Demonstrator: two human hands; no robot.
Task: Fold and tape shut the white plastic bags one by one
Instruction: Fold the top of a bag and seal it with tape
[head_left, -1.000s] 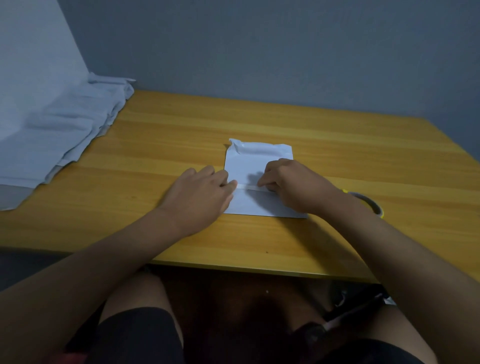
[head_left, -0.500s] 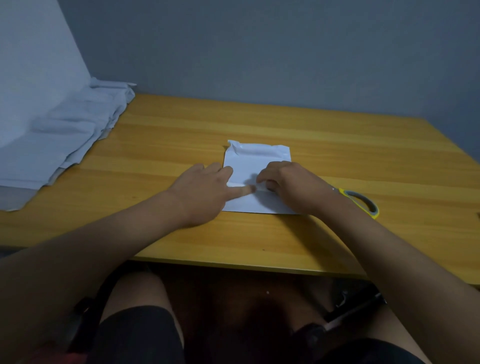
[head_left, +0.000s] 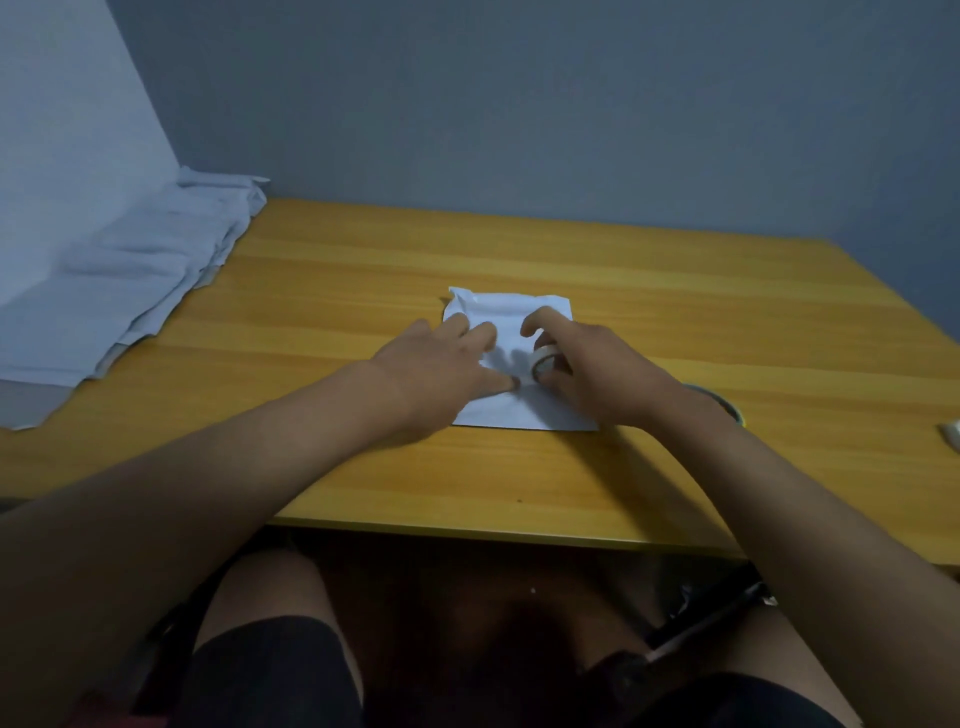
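Note:
A folded white plastic bag (head_left: 511, 312) lies flat on the wooden table (head_left: 675, 312) in front of me. My left hand (head_left: 441, 364) lies on the bag's left part with straight fingers, its thumb pressing down near the middle. My right hand (head_left: 587, 369) grips a small roll of clear tape (head_left: 545, 362) upright on the bag, the fingers curled round it and the index finger raised. The bag's middle is hidden under both hands.
A stack of white plastic bags (head_left: 130, 280) lies at the table's left end against a white board. Scissors with a yellow-green handle (head_left: 727, 408) lie just right of my right wrist. A small white object (head_left: 951, 434) sits at the right edge.
My left thumb has slid right along the bag toward the right hand. The right hand has lifted its fingers, and the tape roll shows in its grip.

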